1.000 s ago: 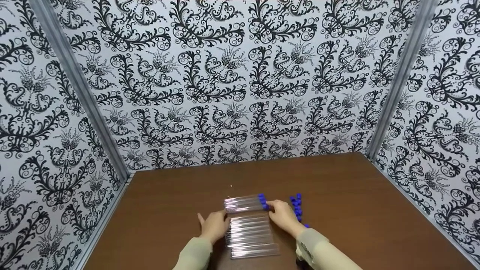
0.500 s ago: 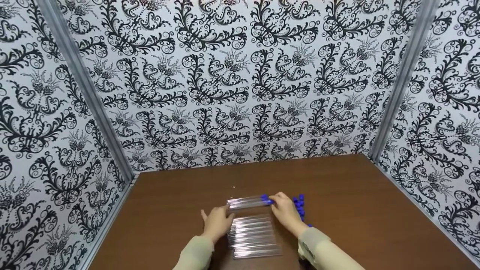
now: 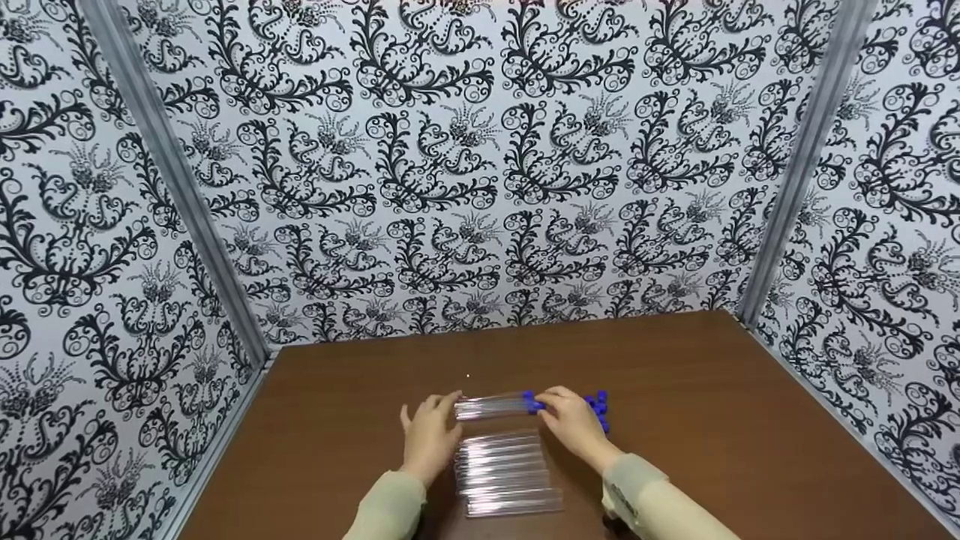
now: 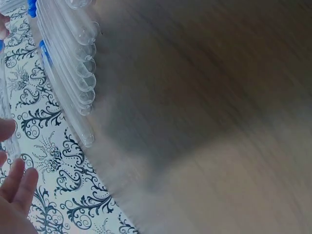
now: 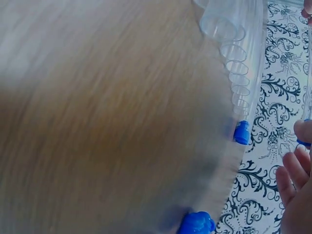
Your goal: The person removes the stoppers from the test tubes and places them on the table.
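While right fingers [image 5: 292, 168] pinch a blue cap [image 3: 535, 407], left fingers [image 4: 28, 187] grip its tube [image 4: 5, 100]

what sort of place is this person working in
Probably a small booth for tabletop work: patterned walls on three sides, metal posts at the corners, and a brown table bearing clear tubes and blue caps.
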The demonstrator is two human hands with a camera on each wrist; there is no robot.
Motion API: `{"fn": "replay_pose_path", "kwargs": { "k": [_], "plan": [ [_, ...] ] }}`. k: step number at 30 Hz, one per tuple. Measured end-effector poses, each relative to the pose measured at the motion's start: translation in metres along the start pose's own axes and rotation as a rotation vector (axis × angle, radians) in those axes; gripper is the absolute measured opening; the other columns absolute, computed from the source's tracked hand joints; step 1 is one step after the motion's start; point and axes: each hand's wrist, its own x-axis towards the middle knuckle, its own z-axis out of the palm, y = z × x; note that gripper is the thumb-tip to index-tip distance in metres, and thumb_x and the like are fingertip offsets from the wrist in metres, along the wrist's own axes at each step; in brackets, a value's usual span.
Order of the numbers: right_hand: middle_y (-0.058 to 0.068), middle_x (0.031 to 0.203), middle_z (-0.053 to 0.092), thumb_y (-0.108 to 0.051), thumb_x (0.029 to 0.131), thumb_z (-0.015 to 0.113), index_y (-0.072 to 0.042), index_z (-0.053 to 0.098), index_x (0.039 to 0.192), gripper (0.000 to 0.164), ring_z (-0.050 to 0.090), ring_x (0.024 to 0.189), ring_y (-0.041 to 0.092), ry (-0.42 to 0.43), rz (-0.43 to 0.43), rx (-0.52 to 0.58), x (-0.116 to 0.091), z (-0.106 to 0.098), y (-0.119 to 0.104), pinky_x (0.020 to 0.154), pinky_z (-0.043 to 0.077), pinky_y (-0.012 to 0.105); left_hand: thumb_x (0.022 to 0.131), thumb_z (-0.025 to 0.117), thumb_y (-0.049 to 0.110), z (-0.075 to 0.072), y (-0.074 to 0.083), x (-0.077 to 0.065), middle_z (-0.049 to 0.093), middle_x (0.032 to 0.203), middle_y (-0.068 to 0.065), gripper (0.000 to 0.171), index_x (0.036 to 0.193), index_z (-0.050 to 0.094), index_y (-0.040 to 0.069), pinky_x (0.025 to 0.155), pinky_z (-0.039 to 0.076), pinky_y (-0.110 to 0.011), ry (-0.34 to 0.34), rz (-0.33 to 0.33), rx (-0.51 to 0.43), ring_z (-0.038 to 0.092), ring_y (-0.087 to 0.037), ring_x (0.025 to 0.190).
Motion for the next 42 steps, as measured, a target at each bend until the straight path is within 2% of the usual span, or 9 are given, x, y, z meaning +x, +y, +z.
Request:
{"fn": "replay_pose_path", "kwargs": {
  "k": [3,8,15,20,28,33,42],
  "plan": [
    [0.005,0.1,0.068,-0.006,0.083,0.073,-0.001,0.072,0.105,0.022,0.066,0.082,0.017,-0.033,-0.013,-0.018,-0.001,-0.003,-0.002,0.071,0.055,0.03,0.076,0.078,0.008,0.0,-0.001,0.0,0.064,0.103,-0.004,0.044,0.118,0.067,0.014,0.103,0.016,-0.069,0.037,0.044,0.03,0.061,-0.026,0.1],
    [0.006,0.098,0.069,-0.003,0.082,0.073,0.0,0.071,0.104,0.022,0.065,0.081,0.017,-0.02,-0.05,-0.016,0.001,-0.01,-0.005,0.07,0.054,0.032,0.077,0.079,0.007,0.0,-0.002,0.001,0.062,0.093,-0.002,0.027,0.102,0.071,0.014,0.102,0.027,-0.065,0.086,0.118,0.086,0.061,-0.024,0.09],
    [0.003,0.091,0.069,-0.004,0.079,0.075,-0.003,0.073,0.098,0.019,0.063,0.073,0.013,-0.026,-0.062,-0.051,0.001,-0.015,-0.007,0.064,0.053,0.029,0.077,0.076,0.002,0.0,-0.002,0.002,0.064,0.091,-0.004,0.021,0.095,0.069,0.009,0.101,0.038,-0.053,0.099,0.238,0.143,0.064,-0.025,0.088],
    [0.002,0.09,0.07,-0.005,0.079,0.074,-0.005,0.074,0.097,0.018,0.063,0.074,0.014,-0.048,-0.057,-0.083,0.002,-0.017,-0.007,0.065,0.053,0.031,0.075,0.077,0.004,0.0,-0.004,0.002,0.064,0.087,-0.004,0.021,0.094,0.068,0.007,0.088,0.048,-0.042,0.131,0.377,0.242,0.062,-0.025,0.085],
    [0.005,0.09,0.071,-0.005,0.078,0.073,-0.005,0.074,0.097,0.019,0.065,0.076,0.017,-0.078,-0.064,-0.092,0.004,-0.022,-0.009,0.067,0.054,0.034,0.073,0.076,0.01,-0.001,-0.002,0.005,0.059,0.078,-0.003,0.016,0.085,0.064,0.011,0.071,0.05,-0.037,0.217,0.543,0.429,0.058,-0.023,0.073],
    [0.006,0.09,0.071,-0.006,0.078,0.073,-0.004,0.074,0.098,0.02,0.066,0.078,0.019,-0.103,-0.078,-0.114,0.006,-0.024,-0.008,0.068,0.054,0.036,0.072,0.074,0.01,-0.001,-0.001,0.007,0.059,0.077,-0.002,0.013,0.081,0.065,0.013,0.067,0.049,-0.037,0.247,0.568,0.497,0.059,-0.022,0.072],
    [0.004,0.084,0.071,-0.004,0.076,0.075,-0.005,0.073,0.089,0.013,0.066,0.072,0.017,-0.134,-0.15,-0.136,0.004,-0.026,-0.003,0.065,0.054,0.033,0.074,0.07,0.013,0.001,0.0,0.004,0.06,0.076,0.0,0.009,0.081,0.065,0.015,0.063,0.046,-0.037,0.227,0.534,0.545,0.058,-0.02,0.071]
  ]
}}
